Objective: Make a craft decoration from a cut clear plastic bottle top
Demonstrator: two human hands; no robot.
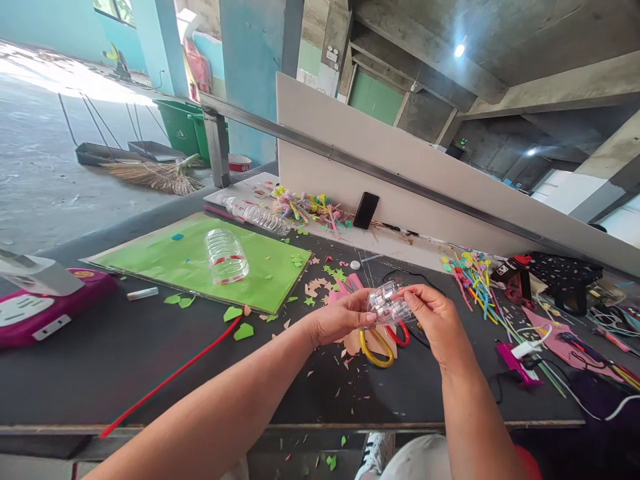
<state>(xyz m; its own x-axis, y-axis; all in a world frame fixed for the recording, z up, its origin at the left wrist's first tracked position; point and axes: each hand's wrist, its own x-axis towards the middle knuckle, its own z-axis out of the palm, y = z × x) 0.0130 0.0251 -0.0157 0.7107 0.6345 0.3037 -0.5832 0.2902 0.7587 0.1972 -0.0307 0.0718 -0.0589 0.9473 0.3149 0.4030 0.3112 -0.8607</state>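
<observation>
Between my two hands, above the dark table, is a clear, ridged plastic piece that looks like the cut end of a bottle. My left hand pinches its left side with thumb and fingers. On its right side, my right hand is closed with the fingertips on the edge. Below lie scissors, showing a yellow handle loop and a red one; the hands and plastic hide part of them. Peach paper scraps are scattered beside my left hand.
A cut clear bottle stands on green paper. Behind are more bottles, colourful pipe-cleaner bunches and a phone. A magenta power strip sits at left, a red cord in front. Pipe cleaners and cables lie right.
</observation>
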